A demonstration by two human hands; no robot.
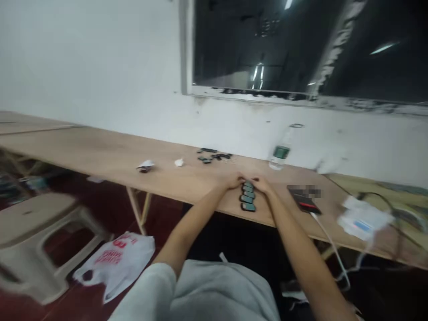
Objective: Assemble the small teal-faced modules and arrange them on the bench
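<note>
Both my arms reach forward to the near edge of a long wooden table [100, 156]. My left hand [234, 182] and my right hand [262, 183] meet at the far end of a short row of several small dark rectangular devices [248, 199] with bluish faces. The fingers of both hands curl down onto the farthest device; motion blur hides whether they grip it. The other devices lie in a line toward me, between my wrists.
A phone [305, 200] with a white cable lies right of my hands, a white box [363, 219] beyond it. A water bottle [280, 154], small dark parts [214, 157] and paper scraps [145, 166] sit farther back. A plastic stool [36, 240] and a white bag [117, 263] are on the floor, left.
</note>
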